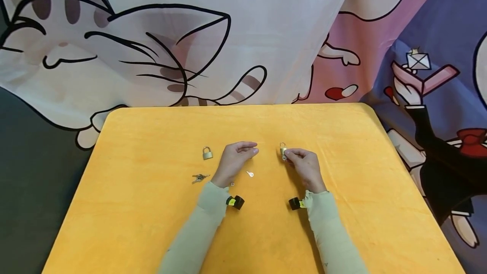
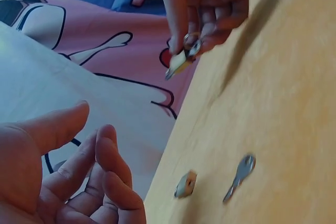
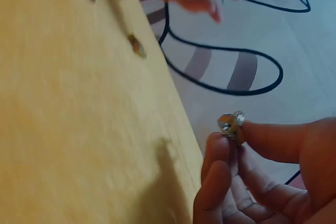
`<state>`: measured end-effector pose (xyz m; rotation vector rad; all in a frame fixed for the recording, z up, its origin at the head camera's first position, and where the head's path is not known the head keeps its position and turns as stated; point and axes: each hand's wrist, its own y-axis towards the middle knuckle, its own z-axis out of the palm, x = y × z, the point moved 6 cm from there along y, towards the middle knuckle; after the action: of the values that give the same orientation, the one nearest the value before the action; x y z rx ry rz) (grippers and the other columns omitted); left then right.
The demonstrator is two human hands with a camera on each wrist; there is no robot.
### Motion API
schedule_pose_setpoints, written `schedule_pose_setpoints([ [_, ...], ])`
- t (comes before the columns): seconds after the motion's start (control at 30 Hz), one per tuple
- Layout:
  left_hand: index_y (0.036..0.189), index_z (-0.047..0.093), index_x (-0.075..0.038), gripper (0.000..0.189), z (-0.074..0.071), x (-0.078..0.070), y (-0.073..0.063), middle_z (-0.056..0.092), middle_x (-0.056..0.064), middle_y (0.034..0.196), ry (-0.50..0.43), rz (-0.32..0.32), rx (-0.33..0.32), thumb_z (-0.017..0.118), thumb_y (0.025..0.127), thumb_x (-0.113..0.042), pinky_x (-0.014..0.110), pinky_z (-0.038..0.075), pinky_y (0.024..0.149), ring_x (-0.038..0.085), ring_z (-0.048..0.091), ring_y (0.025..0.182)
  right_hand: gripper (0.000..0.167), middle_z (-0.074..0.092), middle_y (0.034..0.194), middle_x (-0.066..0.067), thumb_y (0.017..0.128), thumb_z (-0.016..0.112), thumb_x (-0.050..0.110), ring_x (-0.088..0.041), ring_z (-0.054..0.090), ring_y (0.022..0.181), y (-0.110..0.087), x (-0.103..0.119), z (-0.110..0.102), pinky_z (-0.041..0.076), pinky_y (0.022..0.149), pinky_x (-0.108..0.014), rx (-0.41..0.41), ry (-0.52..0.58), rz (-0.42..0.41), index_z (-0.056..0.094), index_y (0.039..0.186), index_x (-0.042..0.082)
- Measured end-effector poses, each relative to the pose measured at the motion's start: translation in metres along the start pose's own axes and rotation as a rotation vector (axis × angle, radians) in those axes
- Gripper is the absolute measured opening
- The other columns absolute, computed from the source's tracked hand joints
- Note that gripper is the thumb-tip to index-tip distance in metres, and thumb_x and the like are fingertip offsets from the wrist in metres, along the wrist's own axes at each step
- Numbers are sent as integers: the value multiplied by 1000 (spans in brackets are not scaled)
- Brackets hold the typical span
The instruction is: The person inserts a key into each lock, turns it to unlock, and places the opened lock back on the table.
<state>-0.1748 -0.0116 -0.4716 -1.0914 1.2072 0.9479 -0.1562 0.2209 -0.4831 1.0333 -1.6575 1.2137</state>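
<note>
My right hand [image 1: 305,167] pinches a small brass padlock [image 1: 283,150] between thumb and fingertips, its shackle pointing up in the head view. In the left wrist view that padlock [image 2: 181,62] hangs above the tabletop, and a silvery part shows by the fingers. My left hand [image 1: 236,160] hovers over the table with loosely bent fingers and nothing in them. Just left of it lies another brass padlock [image 1: 207,153], and a bunch of keys [image 1: 199,178] rests nearer to me. A single silver key [image 1: 250,173] lies to the right of my left wrist.
A small metal piece [image 1: 232,184], too small to make out, lies beside the left wrist. The yellow tabletop [image 1: 365,151] reaches back to a printed cartoon cloth [image 1: 274,45]. Both wrists carry small black cameras [image 1: 239,202].
</note>
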Motion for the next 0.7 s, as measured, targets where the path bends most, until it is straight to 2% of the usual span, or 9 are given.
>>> schedule_pose_setpoints([
  [0.2, 120, 72, -3, 30, -16, -3, -9, 73, 5, 107, 108, -7, -40, 70, 97, -22, 47, 53, 91, 33, 66, 103, 27, 73, 86, -4, 97, 69, 19, -14, 65, 79, 8, -1, -10, 53, 73, -26, -9, -173, 26, 73, 110, -5],
  [0.37, 113, 76, -9, 23, -27, -2, -15, 73, 0, 99, 316, -59, -97, 70, 96, -25, 39, 54, 82, 21, 68, 91, 26, 73, 83, -8, 98, 69, 18, -13, 66, 72, 13, -3, -15, 54, 66, -25, -26, -244, 28, 73, 107, -6],
  [0.43, 109, 77, -12, 21, -28, -1, -18, 72, -2, 96, 404, -80, -84, 71, 95, -26, 36, 54, 79, 15, 67, 87, 25, 73, 82, -9, 97, 69, 17, -13, 67, 69, 14, -3, -17, 55, 64, -25, -40, -281, 25, 73, 106, -6],
  [0.57, 103, 77, -13, 16, -25, -1, -24, 71, -1, 90, 505, -91, -20, 72, 95, -26, 34, 54, 72, 14, 65, 78, 24, 74, 80, -8, 97, 69, 21, -14, 67, 67, 14, -3, -19, 54, 61, -26, -61, -405, 10, 75, 101, -2],
  [0.7, 97, 77, -10, 13, -23, -4, -30, 72, 0, 85, 607, -48, -28, 75, 93, -22, 33, 54, 66, 14, 66, 73, 25, 74, 82, -8, 97, 68, 24, -20, 67, 70, 14, 1, -20, 50, 60, -29, -80, -551, -25, 77, 98, 1],
])
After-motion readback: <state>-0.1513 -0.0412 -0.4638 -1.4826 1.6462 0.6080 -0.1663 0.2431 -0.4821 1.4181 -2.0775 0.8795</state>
